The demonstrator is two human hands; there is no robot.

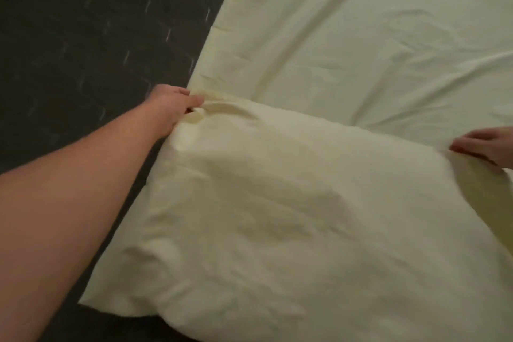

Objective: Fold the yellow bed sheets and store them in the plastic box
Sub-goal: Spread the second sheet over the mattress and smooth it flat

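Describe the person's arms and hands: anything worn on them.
Both are bare. The left hand and its forearm show no sleeve, glove, watch or ring. Only part of the right hand shows at the frame edge, also ungloved; its wrist is cut off.

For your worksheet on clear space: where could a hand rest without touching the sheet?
Only the dark patterned cover, left of the yellow sheet, is bare. The left hand and right hand grip the folded edge.

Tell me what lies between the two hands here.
Only the folded-over edge of the yellow sheet spans from the left hand to the right hand; nothing else, head view.
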